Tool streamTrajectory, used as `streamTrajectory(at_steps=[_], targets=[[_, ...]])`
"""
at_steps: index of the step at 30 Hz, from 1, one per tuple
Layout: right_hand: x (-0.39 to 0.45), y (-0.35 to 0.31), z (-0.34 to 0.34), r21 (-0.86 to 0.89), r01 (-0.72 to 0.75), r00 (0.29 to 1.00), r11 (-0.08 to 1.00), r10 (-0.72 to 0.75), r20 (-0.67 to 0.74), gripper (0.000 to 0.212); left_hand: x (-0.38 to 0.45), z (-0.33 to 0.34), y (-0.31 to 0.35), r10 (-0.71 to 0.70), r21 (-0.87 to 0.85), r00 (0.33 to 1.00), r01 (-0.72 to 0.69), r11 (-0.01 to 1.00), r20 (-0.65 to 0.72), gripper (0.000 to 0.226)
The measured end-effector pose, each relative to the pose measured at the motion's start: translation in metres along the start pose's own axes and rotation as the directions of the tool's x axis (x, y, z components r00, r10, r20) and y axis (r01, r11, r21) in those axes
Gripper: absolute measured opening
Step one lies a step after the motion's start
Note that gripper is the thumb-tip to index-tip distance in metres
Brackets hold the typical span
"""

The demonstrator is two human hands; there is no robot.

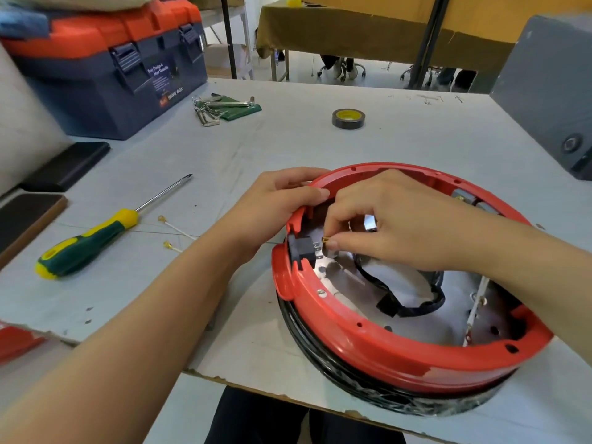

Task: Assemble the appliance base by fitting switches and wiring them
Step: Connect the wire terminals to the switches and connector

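The round red appliance base (384,350) lies open side up on the table, a black band under its rim. A black switch (301,249) sits in the left wall of the base, its metal tabs pointing inward. My left hand (275,203) grips the rim just above the switch, thumb on the rim's top. My right hand (384,219) reaches inside and pinches a small brass wire terminal (326,240) right beside the switch tabs. A black sleeved cable (413,302) loops across the metal floor of the base.
A green-and-yellow screwdriver (93,238) lies left of the base, with two loose white wires (174,230) tipped with terminals next to it. A roll of black tape (348,118), hex keys (221,105) and a blue-and-orange toolbox (105,65) sit farther back. A grey box (551,81) stands at right.
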State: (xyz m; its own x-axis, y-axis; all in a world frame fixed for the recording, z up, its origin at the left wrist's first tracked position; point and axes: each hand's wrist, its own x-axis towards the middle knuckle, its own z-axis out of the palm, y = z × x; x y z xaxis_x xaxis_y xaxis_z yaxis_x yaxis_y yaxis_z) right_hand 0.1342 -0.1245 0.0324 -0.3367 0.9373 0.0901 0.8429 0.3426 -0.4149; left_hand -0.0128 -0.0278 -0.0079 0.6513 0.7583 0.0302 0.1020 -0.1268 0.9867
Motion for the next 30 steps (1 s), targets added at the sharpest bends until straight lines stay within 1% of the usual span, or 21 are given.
streamTrajectory(at_steps=[7, 15, 22, 30], targets=[[0.0022, -0.0017, 0.0020, -0.017, -0.004, 1.000, 1.000, 0.004, 0.004, 0.013, 0.0009, 0.0018, -0.0042, 0.001, -0.069, 1.000, -0.001, 0.998, -0.001, 0.030], [0.0037, -0.0057, 0.0016, -0.009, 0.010, 1.000, 1.000, -0.010, 0.016, 0.012, 0.0005, 0.0019, -0.0049, 0.019, -0.055, 1.000, -0.019, 0.998, -0.005, 0.030], [0.0024, -0.0023, 0.0001, 0.010, -0.003, 0.999, 1.000, 0.002, 0.054, 0.012, 0.0008, 0.0020, -0.0051, 0.013, -0.056, 1.000, -0.014, 0.998, -0.009, 0.030], [0.0013, -0.0023, -0.0007, 0.041, -0.002, 0.998, 0.999, 0.000, 0.055, 0.011, -0.0006, 0.0027, -0.0027, 0.000, -0.039, 1.000, 0.000, 0.999, -0.010, 0.031]])
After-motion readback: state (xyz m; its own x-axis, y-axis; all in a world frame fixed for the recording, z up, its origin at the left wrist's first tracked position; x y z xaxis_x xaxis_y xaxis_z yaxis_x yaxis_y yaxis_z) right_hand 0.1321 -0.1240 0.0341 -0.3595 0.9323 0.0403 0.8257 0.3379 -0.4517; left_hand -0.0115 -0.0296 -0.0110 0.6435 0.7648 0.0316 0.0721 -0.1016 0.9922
